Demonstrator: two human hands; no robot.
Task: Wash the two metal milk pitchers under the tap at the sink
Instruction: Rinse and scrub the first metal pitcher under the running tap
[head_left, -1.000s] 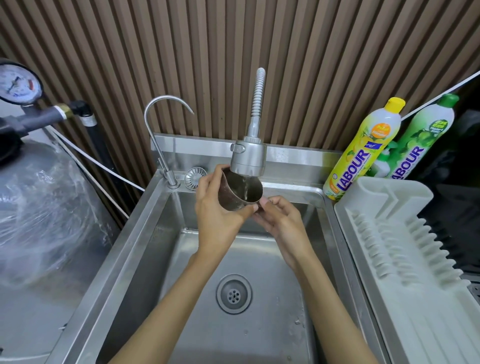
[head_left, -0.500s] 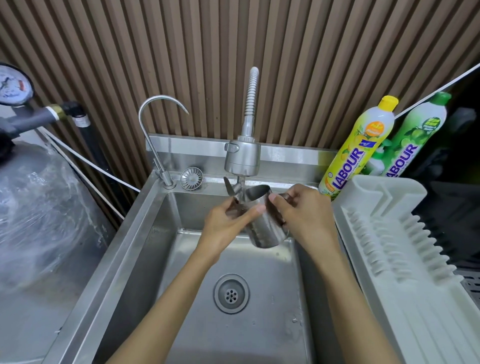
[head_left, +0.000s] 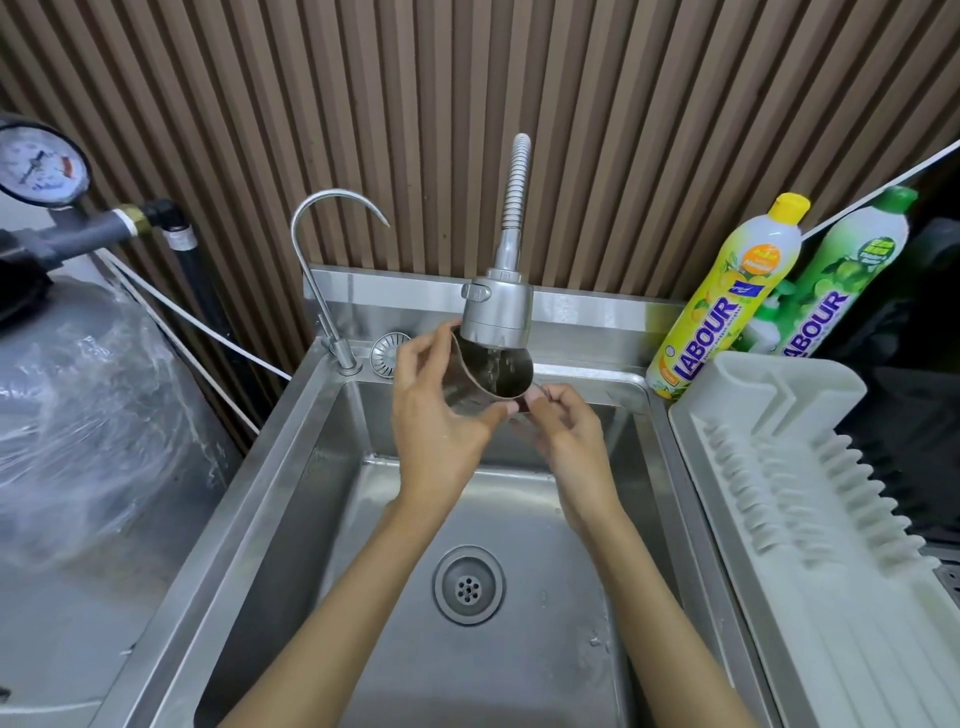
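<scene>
A small metal milk pitcher (head_left: 485, 382) is held right under the tap's spray head (head_left: 497, 312), its mouth tilted toward me, and water runs into it. My left hand (head_left: 436, 410) wraps the pitcher's body from the left, thumb under its rim. My right hand (head_left: 563, 431) pinches it at the lower right, where the handle seems to be; the handle itself is hidden by my fingers. Only one pitcher is in view. Both hands are over the back of the steel sink (head_left: 291, 467).
A thin gooseneck tap (head_left: 322, 249) and a round strainer (head_left: 387, 353) sit at the sink's back left. Two dish-soap bottles, yellow (head_left: 727, 296) and green (head_left: 836, 280), lean at the back right. A white drying rack (head_left: 810, 493) lies right of the sink. A wrapped tank (head_left: 88, 415) stands left.
Half a second ago the pitcher was lower and to the right, gripped upright by my right hand. It has been raised back under the spray head, with my left hand around its body.
</scene>
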